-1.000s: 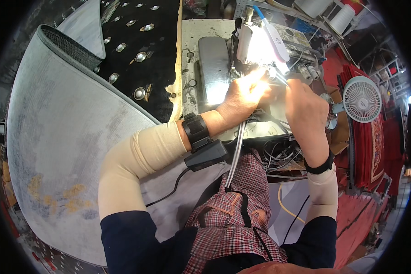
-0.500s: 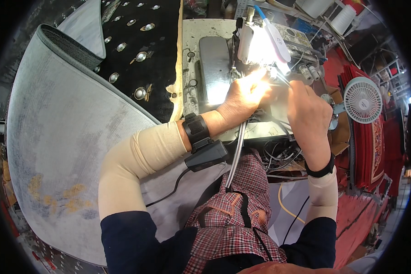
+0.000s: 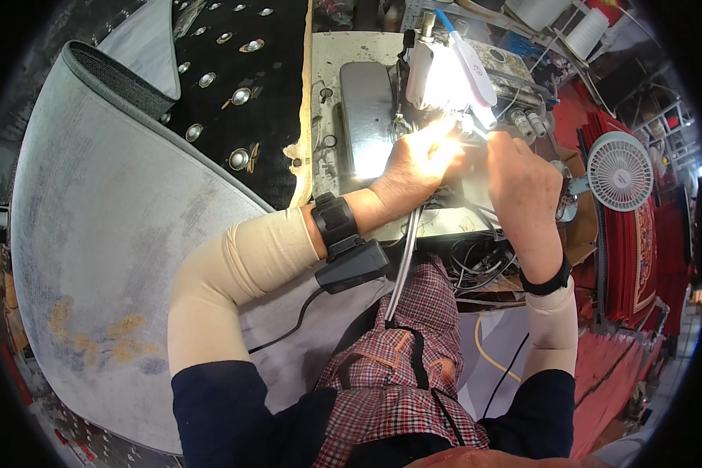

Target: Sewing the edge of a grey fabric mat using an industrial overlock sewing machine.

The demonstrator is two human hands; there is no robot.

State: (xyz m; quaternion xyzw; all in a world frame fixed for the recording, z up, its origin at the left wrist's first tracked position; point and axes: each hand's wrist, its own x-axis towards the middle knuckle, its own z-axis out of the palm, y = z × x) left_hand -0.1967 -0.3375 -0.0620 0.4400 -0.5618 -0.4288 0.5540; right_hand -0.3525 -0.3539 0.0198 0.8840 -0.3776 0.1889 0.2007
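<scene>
A sewing machine [image 3: 427, 74] stands at the centre, its needle area washed out by a bright lamp. My left hand [image 3: 408, 173] reaches in under the lamp, fingers bunched in the glare; what they hold is hidden. My right hand [image 3: 525, 187] is closed just right of the needle area. A thin, light piece shows at its fingertips, too small and overlit to name. From below my left hand, a pale grey strip [image 3: 402, 269] hangs down to my lap. A white lamp arm [image 3: 473, 72] with a blue end leans over the machine.
Left of the machine lies a black table [image 3: 234, 47] studded with metal balls. A large grey mat [image 3: 125, 226] with a bound edge curves over it. At right are a small fan [image 3: 619, 171] and stacked red rugs [image 3: 638, 257]. Thread cones [image 3: 587, 33] stand behind.
My right hand has shifted slightly left and up, with the wrist tilting a little. My left hand, the strip and the mat look unmoved.
</scene>
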